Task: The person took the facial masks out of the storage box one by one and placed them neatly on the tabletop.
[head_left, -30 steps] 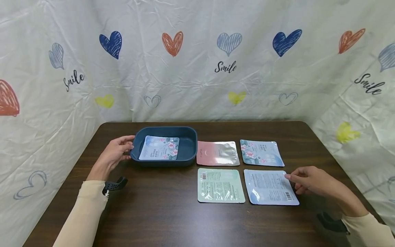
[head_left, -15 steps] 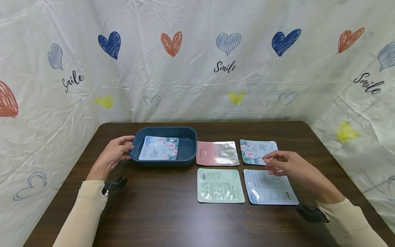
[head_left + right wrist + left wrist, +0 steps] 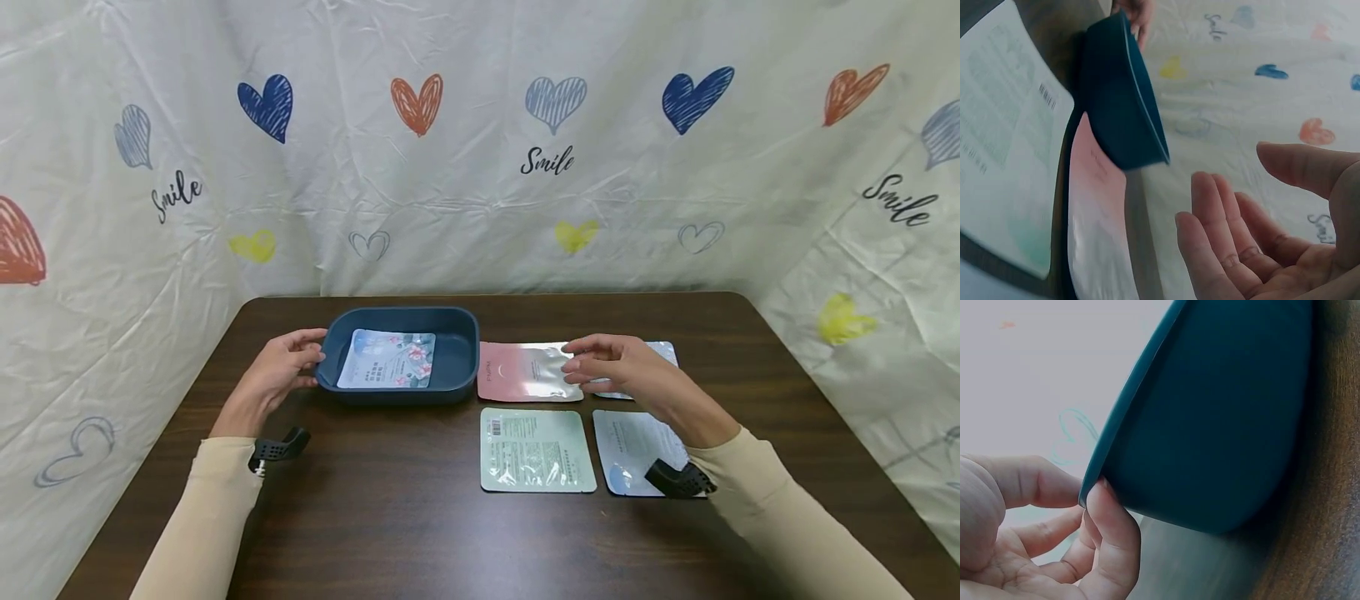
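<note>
My left hand (image 3: 281, 375) pinches the left rim of a dark blue plastic basin (image 3: 397, 398); in the left wrist view thumb and finger meet on either side of the rim. Inside the basin lies a floral face mask sachet (image 3: 375, 367). My right hand (image 3: 637, 375) hovers over the right end of a pink and silver sachet (image 3: 517, 375), fingers apart and holding nothing, as the right wrist view also shows. Behind that hand, a light blue floral sachet (image 3: 663, 350) is mostly hidden. A back-side-up blue sachet (image 3: 637, 450) lies partly under the right forearm in view.
A green sachet (image 3: 536, 450) lies back side up, in front of the pink one. All rest on a dark wooden table (image 3: 375, 517). A white curtain (image 3: 480, 167) printed with hearts hangs behind the table's far edge.
My right hand has moved left and away from me, from the front blue sachet, past the floral one, to over the pink sachet's end. The left hand and basin have stayed put.
</note>
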A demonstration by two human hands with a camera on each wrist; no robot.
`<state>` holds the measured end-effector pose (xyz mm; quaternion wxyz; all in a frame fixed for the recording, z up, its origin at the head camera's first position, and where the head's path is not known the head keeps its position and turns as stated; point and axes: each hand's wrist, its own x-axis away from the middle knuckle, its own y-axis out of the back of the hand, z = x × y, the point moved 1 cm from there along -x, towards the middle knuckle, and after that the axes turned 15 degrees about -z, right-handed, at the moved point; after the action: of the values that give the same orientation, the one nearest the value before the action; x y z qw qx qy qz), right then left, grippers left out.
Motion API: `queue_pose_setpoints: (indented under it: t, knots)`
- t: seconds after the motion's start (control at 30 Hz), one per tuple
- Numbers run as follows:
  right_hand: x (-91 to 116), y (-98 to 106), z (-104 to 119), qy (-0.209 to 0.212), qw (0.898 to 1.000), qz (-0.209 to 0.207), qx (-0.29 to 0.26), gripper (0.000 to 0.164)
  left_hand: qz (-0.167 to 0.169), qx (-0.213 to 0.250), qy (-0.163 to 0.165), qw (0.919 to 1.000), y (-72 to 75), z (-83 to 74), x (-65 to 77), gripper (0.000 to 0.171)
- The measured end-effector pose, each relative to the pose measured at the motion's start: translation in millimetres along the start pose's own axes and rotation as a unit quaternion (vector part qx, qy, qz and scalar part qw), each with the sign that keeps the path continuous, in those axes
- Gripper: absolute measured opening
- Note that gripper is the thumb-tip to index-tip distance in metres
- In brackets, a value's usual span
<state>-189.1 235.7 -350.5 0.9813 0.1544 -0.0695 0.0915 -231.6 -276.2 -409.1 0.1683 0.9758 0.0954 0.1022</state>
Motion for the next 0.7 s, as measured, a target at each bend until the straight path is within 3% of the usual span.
queue_pose_setpoints:
  t: [0.47, 0.7]
  knots:
    - [-51.0, -76.8, 32.7, 0.007, 0.997, 0.04, -0.069, 0.051, -0.005, 0.001, 0.003, 1.0, -0.3, -1.5, 1.8, 0.054]
    - [-70.1, -105.6, 43.8, -0.002, 0.993, 0.062, -0.105, 0.049, -0.003, 0.002, 0.001, 1.0, 0.0, -1.3, 1.2, 0.054]
